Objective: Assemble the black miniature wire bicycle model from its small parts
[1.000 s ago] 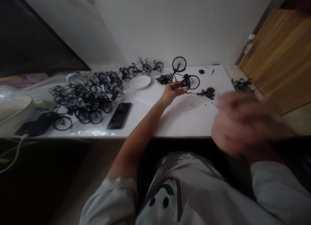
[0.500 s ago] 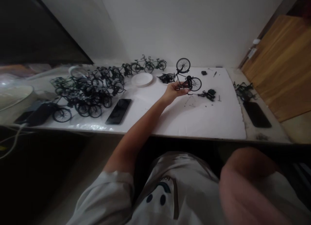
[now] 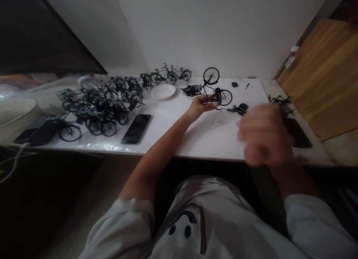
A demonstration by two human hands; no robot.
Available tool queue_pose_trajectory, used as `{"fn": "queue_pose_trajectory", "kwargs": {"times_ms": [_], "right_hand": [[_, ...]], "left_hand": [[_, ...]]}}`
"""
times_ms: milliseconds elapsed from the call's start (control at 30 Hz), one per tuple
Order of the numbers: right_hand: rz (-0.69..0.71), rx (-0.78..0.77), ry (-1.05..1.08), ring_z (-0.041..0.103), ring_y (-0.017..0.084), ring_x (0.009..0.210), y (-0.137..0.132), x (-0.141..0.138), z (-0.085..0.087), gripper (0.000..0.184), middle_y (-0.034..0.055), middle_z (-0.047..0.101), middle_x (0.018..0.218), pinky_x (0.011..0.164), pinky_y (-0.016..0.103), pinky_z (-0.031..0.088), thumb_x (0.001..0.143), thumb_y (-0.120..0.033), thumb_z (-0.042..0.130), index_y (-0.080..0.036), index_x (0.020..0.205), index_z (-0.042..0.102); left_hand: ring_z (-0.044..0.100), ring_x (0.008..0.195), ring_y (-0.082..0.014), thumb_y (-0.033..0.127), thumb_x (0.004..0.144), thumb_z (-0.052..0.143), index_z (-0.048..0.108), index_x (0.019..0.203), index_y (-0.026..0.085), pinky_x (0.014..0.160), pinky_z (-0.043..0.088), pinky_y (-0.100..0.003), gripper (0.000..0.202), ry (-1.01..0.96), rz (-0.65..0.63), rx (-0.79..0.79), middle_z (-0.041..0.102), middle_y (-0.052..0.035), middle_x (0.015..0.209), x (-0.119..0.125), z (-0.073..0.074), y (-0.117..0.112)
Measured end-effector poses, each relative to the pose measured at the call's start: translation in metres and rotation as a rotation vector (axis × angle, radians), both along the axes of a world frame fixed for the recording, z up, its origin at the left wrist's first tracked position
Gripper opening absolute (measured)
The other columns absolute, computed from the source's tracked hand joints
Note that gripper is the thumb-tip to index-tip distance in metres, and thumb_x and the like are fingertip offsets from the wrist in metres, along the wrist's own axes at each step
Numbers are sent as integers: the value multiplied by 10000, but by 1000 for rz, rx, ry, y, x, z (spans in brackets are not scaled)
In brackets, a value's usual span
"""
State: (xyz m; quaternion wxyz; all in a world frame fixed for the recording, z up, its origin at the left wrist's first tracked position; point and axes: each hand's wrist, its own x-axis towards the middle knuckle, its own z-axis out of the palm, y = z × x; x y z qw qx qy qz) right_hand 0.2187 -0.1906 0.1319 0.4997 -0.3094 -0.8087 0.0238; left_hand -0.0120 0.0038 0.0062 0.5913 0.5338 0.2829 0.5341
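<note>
A small black model bicycle is held above the white board by my left hand, fingers closed around its frame. One wheel points up towards the wall and the other lies to the right. My right hand is smeared by motion over the board's right part, so its fingers do not show clearly. Just beyond it lie black bicycle parts. Thin metal pieces rest on the board beneath the held bicycle, and a dark bundle of parts lies behind my left hand.
Many assembled model bicycles crowd the table's left side. A white plate and a phone lie to their right. Near the wall sit a small black block and a thin dark tool. Another dark phone lies far right.
My right hand has come up from near my lap to over the right of the board. My left hand and the bicycle have stayed almost still.
</note>
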Motion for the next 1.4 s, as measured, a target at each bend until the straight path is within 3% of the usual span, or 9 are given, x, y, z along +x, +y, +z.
{"fn": "queue_pose_trajectory", "kwargs": {"times_ms": [100, 200, 300, 433, 533, 700, 1067, 1300, 1400], "right_hand": [[-31, 221, -30, 690, 269, 881, 69, -19, 7, 290, 33, 714, 831, 910, 555, 571, 1121, -373, 499, -309, 867, 622], [-156, 5, -86, 685, 295, 1053, 125, -18, -4, 263, 67, 733, 954, 1076, 550, 544, 1093, -470, 602, -268, 945, 680], [-248, -180, -32, 678, 309, 1132, 168, -7, -29, 365, 107, 754, 1070, 1159, 545, 500, 1049, -601, 664, -239, 1036, 709], [-191, -621, 79, 705, 278, 1004, 200, 2, -61, 601, 103, 779, 971, 956, 419, 563, 1005, -798, 627, -209, 964, 738], [-96, -818, 181, 675, 223, 846, 205, 4, -77, 611, 81, 768, 881, 742, 331, 529, 928, -822, 729, -214, 873, 755], [-46, -847, 327, 599, 159, 706, 205, 2, -89, 510, 71, 777, 842, 607, 283, 438, 811, -682, 933, -190, 840, 801], [9, -838, 380, 568, 150, 672, 202, -4, -98, 570, 46, 743, 759, 587, 283, 412, 795, -749, 916, -202, 743, 764], [66, -964, 457, 705, 200, 896, 190, -7, -94, 589, 63, 841, 1012, 720, 300, 507, 692, -751, 967, -242, 963, 846], [77, -1034, 480, 717, 201, 945, 188, -7, -93, 527, 52, 844, 1055, 733, 292, 508, 701, -698, 972, -258, 955, 833]], "left_hand": [[808, 1012, -199, 365, 639, 1072, 824, 1165, 173, 976, 654, -355, 613, 0, -4, 18, 839, -99, 1166, 1, 3, -2], [805, 1027, -203, 388, 633, 1075, 816, 1180, 171, 985, 652, -360, 643, 12, -14, 23, 840, -101, 1184, 1, 4, -2], [808, 1019, -212, 400, 606, 1089, 806, 1175, 162, 986, 648, -372, 679, 18, -12, 5, 845, -102, 1143, 1, 3, 0], [804, 976, -199, 419, 611, 1090, 801, 1160, 155, 981, 644, -372, 675, 20, -7, -7, 848, -96, 1078, 0, 1, 1], [788, 938, -170, 413, 625, 1083, 807, 1157, 160, 958, 643, -349, 650, 35, -13, 3, 846, -84, 1082, -1, 1, 1], [795, 978, -185, 418, 641, 1074, 806, 1175, 160, 961, 647, -358, 651, 48, -32, 10, 844, -98, 1116, 0, 2, 0], [760, 897, -154, 380, 664, 1055, 814, 1167, 156, 935, 648, -348, 601, 28, -16, 7, 834, -81, 1061, 2, -2, 2], [768, 915, -162, 384, 671, 1052, 805, 1165, 149, 946, 638, -344, 600, 16, -8, 9, 839, -86, 1068, 1, 1, 0], [764, 906, -152, 368, 674, 1047, 808, 1170, 151, 950, 634, -336, 592, 9, -8, 7, 839, -78, 1072, 1, 0, 1]]}}
